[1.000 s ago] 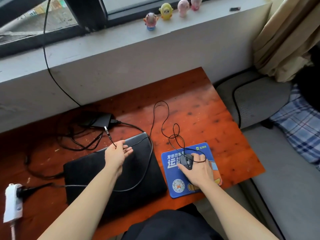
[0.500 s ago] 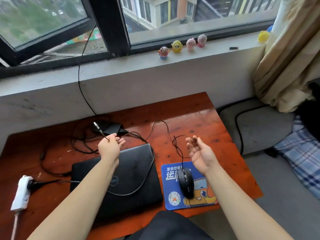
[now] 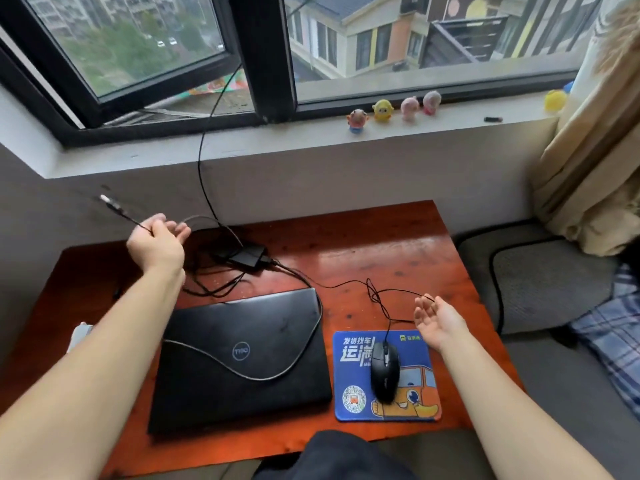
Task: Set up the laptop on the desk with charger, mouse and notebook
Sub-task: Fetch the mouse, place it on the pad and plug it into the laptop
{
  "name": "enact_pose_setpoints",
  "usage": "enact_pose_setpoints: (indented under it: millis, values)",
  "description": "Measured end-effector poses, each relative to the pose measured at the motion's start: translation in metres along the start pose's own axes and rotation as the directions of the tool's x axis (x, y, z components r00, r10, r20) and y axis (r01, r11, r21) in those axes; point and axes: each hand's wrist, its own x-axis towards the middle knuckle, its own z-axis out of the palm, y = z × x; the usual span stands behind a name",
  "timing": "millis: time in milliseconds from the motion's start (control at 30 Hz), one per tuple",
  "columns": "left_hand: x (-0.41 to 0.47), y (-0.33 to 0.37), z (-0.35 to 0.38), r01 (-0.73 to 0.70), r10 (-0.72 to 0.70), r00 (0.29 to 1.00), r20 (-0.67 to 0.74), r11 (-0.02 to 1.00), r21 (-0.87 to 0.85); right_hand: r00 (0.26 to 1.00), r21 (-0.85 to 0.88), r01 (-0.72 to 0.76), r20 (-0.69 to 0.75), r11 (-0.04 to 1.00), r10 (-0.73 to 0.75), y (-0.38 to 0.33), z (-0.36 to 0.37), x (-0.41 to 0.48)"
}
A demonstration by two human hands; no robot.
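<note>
A closed black laptop [image 3: 242, 358] lies on the red wooden desk [image 3: 381, 244], with a charger cable draped across its lid. My left hand [image 3: 156, 242] is raised above the desk's back left and pinches the thin mouse cable, whose USB plug [image 3: 108, 201] sticks out up and to the left. The black charger brick [image 3: 247, 256] sits behind the laptop among tangled cables. A black mouse [image 3: 385, 372] rests on a blue mouse pad [image 3: 353, 386]. My right hand [image 3: 438, 320] hovers palm up beside the pad, fingers relaxed, with the mouse cable loop at its fingertips. No notebook shows.
A white power strip [image 3: 78, 336] peeks out behind my left forearm at the desk's left edge. Small toy figures [image 3: 391, 110] stand on the window sill. A grey cushion [image 3: 540, 282], a plaid cloth and a beige curtain [image 3: 588, 150] lie to the right.
My right hand left the mouse and rose palm up to the right of the pad. My left hand lifted the cable plug up and to the left. The view tilted upward.
</note>
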Motion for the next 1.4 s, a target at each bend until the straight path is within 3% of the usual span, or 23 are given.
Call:
enact_pose_setpoints:
  millis: [167, 300, 500, 700, 900, 1000, 1067, 1133, 1200, 1400]
  values:
    - [-0.001, 0.029, 0.003, -0.046, 0.05, 0.998, 0.05, 0.996, -0.073, 1.0, 0.007, 0.027, 0.017, 1.0, -0.027, 0.006, -0.003, -0.002]
    - [-0.014, 0.032, -0.006, -0.009, 0.01, 1.0, -0.026, 1.0, 0.009, 0.999, 0.008, 0.016, 0.045, 1.0, -0.017, 0.012, 0.009, -0.005]
    - [-0.015, 0.05, -0.059, -0.066, 0.065, 0.987, -0.146, 0.998, -0.003, 0.987, 0.164, 0.161, -0.003, 0.973, -0.163, 0.02, 0.041, 0.004]
    - [-0.002, 0.065, -0.119, -0.093, 0.101, 0.976, -0.193, 0.994, 0.05, 0.996, -0.148, 0.021, 0.094, 0.989, -0.007, 0.068, 0.085, -0.015]
    - [0.029, 0.071, -0.143, -0.029, 0.029, 0.999, 0.028, 1.0, -0.009, 0.99, -0.415, 0.109, 0.131, 0.903, -0.059, 0.165, 0.13, -0.069]
    - [0.046, 0.069, -0.148, -0.024, 0.029, 0.986, 0.162, 0.999, -0.028, 0.985, -0.433, 0.122, 0.16, 0.893, -0.057, 0.205, 0.149, -0.093]
    - [0.061, 0.067, -0.155, -0.014, 0.023, 0.967, 0.254, 0.999, -0.034, 0.966, -0.457, 0.03, 0.243, 0.889, 0.092, 0.233, 0.165, -0.106]
    - [0.074, 0.063, -0.162, 0.026, -0.016, 0.943, 0.334, 0.999, -0.028, 0.895, -0.551, -0.084, 0.324, 0.83, 0.306, 0.252, 0.181, -0.122]
    - [0.091, 0.057, -0.173, 0.083, -0.069, 0.912, 0.405, 0.996, -0.019, 0.857, -0.605, -0.102, 0.35, 0.79, 0.379, 0.275, 0.198, -0.129]
    - [0.133, 0.017, -0.212, 0.258, -0.232, 0.793, 0.564, 0.966, 0.035, 0.915, -0.512, -0.047, 0.322, 0.858, 0.242, 0.332, 0.244, -0.136]
